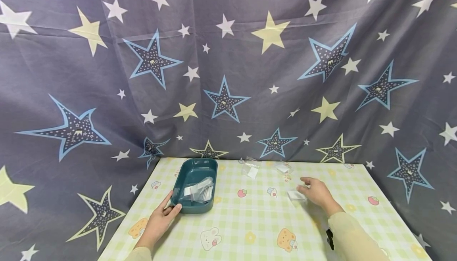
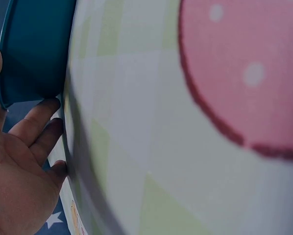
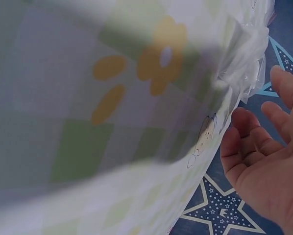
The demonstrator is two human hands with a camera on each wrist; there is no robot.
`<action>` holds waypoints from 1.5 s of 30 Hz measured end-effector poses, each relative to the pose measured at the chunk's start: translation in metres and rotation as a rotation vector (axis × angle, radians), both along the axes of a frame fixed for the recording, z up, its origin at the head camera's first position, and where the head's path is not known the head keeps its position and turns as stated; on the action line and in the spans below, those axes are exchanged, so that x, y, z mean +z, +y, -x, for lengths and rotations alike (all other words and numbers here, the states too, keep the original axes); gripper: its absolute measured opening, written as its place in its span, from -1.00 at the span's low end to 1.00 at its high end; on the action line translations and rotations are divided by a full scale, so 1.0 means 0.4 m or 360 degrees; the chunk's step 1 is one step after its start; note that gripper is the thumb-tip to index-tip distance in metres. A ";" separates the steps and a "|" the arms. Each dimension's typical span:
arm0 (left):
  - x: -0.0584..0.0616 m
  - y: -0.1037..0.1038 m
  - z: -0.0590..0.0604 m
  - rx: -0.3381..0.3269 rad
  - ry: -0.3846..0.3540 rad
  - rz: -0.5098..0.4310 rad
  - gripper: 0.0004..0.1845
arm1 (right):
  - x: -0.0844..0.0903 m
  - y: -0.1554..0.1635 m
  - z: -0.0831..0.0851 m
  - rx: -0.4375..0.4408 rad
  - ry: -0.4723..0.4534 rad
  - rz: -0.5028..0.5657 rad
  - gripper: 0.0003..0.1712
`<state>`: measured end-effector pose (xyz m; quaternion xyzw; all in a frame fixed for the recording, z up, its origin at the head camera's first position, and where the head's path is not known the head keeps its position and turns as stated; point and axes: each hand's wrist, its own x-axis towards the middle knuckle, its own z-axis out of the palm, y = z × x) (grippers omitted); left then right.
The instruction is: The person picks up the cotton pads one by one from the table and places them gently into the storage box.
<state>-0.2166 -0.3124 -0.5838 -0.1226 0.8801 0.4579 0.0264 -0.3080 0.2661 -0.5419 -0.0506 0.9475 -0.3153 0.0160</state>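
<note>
The left hand (image 1: pixel 160 218) lies low with relaxed fingers (image 2: pixel 36 122), thumb apart. The right hand (image 1: pixel 315 191) is stretched forward, palm down, fingers (image 3: pixel 252 134) loosely extended.

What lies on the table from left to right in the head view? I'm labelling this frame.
Left hand → teal tray → clear bag at the far edge → second small bag → right hand.

Teal tray (image 1: pixel 180 181), pale green-and-yellow checked counter (image 1: pixel 250 217) with cartoon prints, grey-blue star-patterned backdrop (image 1: pixel 228 66), clear-and-white small bags (image 1: pixel 198 190)
</note>
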 end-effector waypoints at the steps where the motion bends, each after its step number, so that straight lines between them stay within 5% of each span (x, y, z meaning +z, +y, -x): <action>1: 0.001 0.001 0.000 0.0001 0.0001 -0.0001 -0.03 | -0.002 0.001 0.000 -0.0002 -0.0010 -0.0001 -0.32; 45: 0.009 0.004 -0.007 0.0000 -0.0003 -0.0014 -0.03 | -0.028 0.018 -0.003 -0.0056 -0.0025 -0.0185 -0.34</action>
